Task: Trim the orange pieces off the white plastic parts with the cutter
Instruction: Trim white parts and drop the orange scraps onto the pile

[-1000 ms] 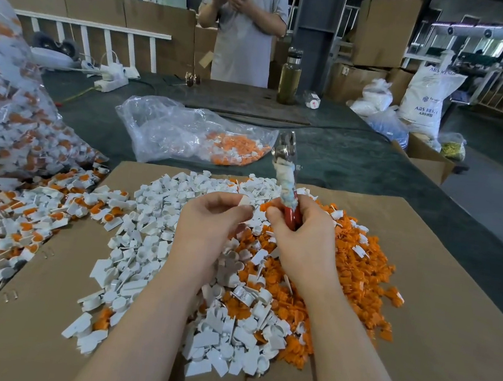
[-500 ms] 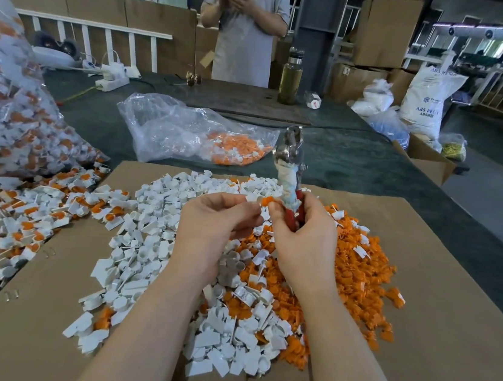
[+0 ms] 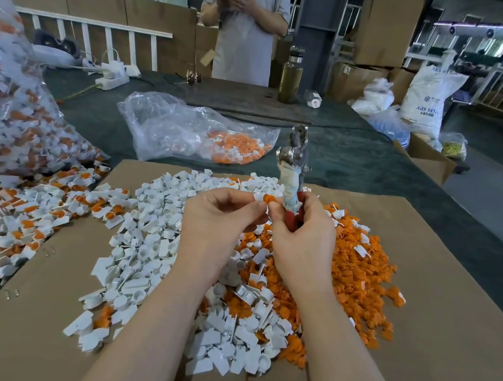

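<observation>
Two hands working: left hand pinching small white-and-orange plastic part, right hand gripping red-handled, cloth-wrapped metal cutter upright.

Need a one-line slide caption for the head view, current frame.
Left hand pinches a small white-and-orange plastic part beside the red-handled, cloth-wrapped metal cutter gripped upright in the right hand.

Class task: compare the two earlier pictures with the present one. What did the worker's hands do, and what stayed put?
The left hand drew a small white-and-orange plastic part out into view at its fingertips, beside the right hand. That hand keeps gripping the red-handled metal cutter, upright. The piles on the brown cardboard sheet did not move.
</observation>
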`<action>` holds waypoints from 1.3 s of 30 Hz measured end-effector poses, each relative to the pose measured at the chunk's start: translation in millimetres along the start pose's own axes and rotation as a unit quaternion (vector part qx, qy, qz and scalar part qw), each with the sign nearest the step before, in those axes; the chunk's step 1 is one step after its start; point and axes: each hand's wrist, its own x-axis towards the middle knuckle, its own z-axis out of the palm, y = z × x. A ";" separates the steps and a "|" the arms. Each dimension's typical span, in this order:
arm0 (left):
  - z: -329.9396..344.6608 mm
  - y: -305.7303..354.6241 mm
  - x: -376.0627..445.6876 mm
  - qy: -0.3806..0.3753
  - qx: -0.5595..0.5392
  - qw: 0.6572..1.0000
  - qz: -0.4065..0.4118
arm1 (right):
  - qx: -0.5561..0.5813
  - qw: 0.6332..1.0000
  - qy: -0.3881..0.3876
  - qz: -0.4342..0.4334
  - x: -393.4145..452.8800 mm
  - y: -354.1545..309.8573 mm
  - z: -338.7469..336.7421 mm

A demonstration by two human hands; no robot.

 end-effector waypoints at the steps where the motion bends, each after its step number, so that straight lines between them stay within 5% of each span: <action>1: -0.5 0.5 -0.5 0.000 0.009 1.000 0.007 | -0.002 1.000 -0.003 0.000 0.4 -0.2 -0.4; 21: -1.4 0.4 -1.6 0.007 0.155 0.982 0.104 | -0.056 0.998 -0.021 0.017 0.5 -3.6 -3.3; 39: -4.2 -4.7 5.2 0.045 0.147 0.986 0.067 | -0.032 0.992 -0.110 0.045 5.1 -1.4 -2.7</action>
